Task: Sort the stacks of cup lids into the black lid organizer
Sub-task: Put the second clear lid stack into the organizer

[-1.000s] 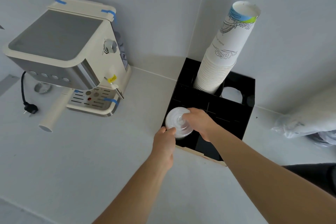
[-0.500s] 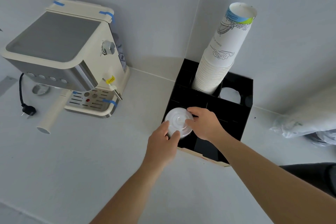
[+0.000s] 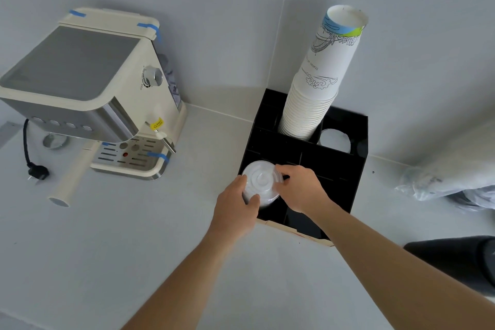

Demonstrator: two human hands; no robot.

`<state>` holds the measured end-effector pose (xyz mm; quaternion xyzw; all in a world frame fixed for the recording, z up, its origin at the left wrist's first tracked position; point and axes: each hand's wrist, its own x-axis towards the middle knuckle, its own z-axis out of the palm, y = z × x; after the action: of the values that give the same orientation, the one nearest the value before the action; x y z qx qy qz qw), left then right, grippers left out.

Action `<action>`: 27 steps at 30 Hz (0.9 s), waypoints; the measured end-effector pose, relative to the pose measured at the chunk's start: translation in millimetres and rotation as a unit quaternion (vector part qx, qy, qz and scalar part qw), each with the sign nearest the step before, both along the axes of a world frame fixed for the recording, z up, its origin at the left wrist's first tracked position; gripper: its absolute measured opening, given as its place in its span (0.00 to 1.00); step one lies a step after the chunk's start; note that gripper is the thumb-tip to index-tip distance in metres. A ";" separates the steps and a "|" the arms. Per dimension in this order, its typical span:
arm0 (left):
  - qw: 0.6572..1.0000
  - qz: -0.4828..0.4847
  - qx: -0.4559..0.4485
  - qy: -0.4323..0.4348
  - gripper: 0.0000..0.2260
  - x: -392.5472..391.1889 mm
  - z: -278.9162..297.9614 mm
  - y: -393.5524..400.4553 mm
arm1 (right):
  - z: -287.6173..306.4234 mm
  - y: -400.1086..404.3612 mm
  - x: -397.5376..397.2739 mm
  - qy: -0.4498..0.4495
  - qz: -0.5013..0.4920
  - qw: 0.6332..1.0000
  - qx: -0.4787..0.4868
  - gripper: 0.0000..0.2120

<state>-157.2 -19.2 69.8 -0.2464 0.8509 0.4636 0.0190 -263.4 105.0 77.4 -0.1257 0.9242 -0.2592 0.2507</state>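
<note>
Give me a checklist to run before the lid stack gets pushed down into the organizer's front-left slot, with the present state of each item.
1. Both hands on the stack: left hand and right hand grip the lid stack from opposite sides. Ok.
2. Stack over the front-left compartment of the black lid organizer. Ok.
3. Stack straight, not tilted: it leans slightly towards the camera. Not ok.
4. Compartment beneath is free: hidden by lids and hands. Cannot tell.
5. Cup stack in the rear slot stands apart from the hands. Ok.
6. Stack fully seated: it stands proud of the rim. Not ok.
</note>
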 end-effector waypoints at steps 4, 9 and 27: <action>1.000 0.016 0.025 -0.010 0.08 0.7 1.3 -2.9 | 7.4 1.0 2.0 -0.010 0.004 1.000 -0.015 0.22; 0.998 0.006 0.064 -0.016 0.20 5.8 11.1 -5.2 | 27.0 10.9 10.9 -0.038 -0.023 0.998 -0.040 0.24; 0.939 0.042 0.340 0.034 0.10 63.0 62.1 50.6 | 101.1 168.7 110.7 -0.091 -0.281 0.892 -0.342 0.08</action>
<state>-94.1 31.5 131.9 -0.2450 0.6318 0.7335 0.0535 -152.7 273.6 178.5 0.0855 0.7483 -0.6293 0.1915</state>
